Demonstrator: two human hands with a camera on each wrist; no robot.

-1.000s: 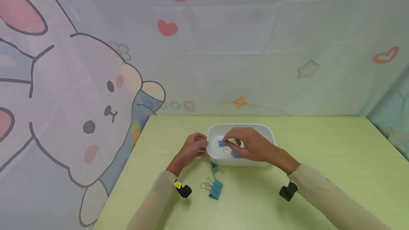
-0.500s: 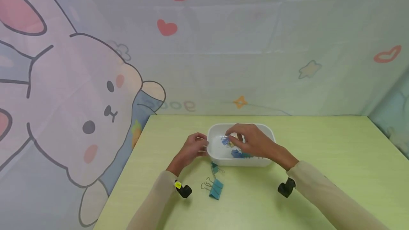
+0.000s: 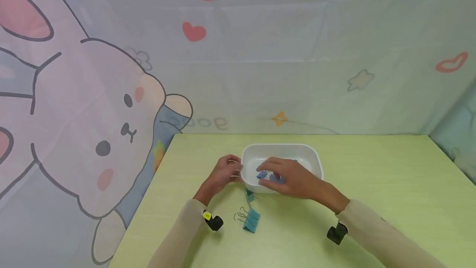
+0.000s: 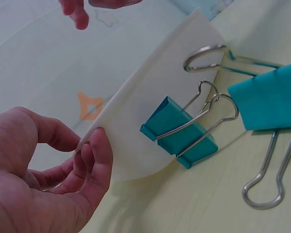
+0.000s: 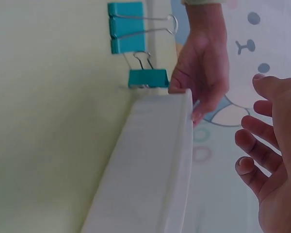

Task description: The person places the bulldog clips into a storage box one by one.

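My left hand [image 3: 223, 173] pinches the left end of a white plastic box [image 3: 248, 158], its thumb and fingertips at the rim in the left wrist view. Over the box's near side hovers my right hand [image 3: 297, 179], fingers apart and bent a little, with nothing between them in the right wrist view. Below its fingers, small blue binder clips [image 3: 262, 174] lie inside the box, partly covered by the hand. Two teal binder clips are on the table in front of the box: a smaller one [image 4: 177, 133] close to its wall and a larger one [image 4: 269, 99] nearer me.
The pale yellow-green table [image 3: 379, 177] extends to both sides of the box. Behind it hangs a cloth backdrop [image 3: 260, 73] with a cartoon rabbit and hearts. A small black camera sits on each wrist.
My right hand held a small blue clip over the box, lowered it inside and let go. Its fingers have spread and the hand has come nearer me. The left hand has stayed put.
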